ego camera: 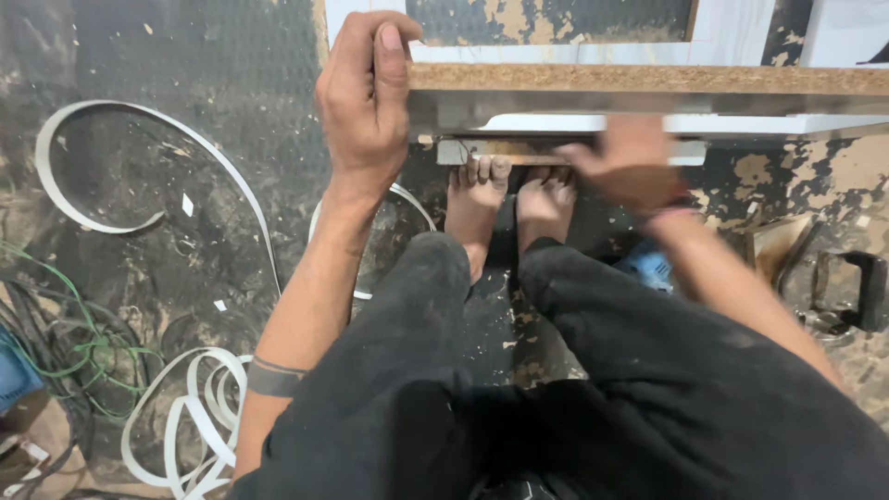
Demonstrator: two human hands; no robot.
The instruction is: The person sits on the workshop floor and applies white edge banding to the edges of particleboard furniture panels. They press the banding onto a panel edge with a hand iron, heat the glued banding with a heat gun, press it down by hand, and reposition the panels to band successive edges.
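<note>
Left hand (363,93) fingers clamp the board (648,81) lying left-right; right hand (630,162) blurred, unclear.

Even light, right hand (630,162) motion-blurred

A carpentry workshop: chipboard panel (648,79), white edge-banding strips (185,426), wood chips littering the floor (185,278)

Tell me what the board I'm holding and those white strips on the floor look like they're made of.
The board looks like particleboard: its edge is brown, coarse and speckled, and the left hand clasps its end. The white strips look like thin plastic edge banding, smooth and curling in loose loops, though the material is not certain from here.
</note>
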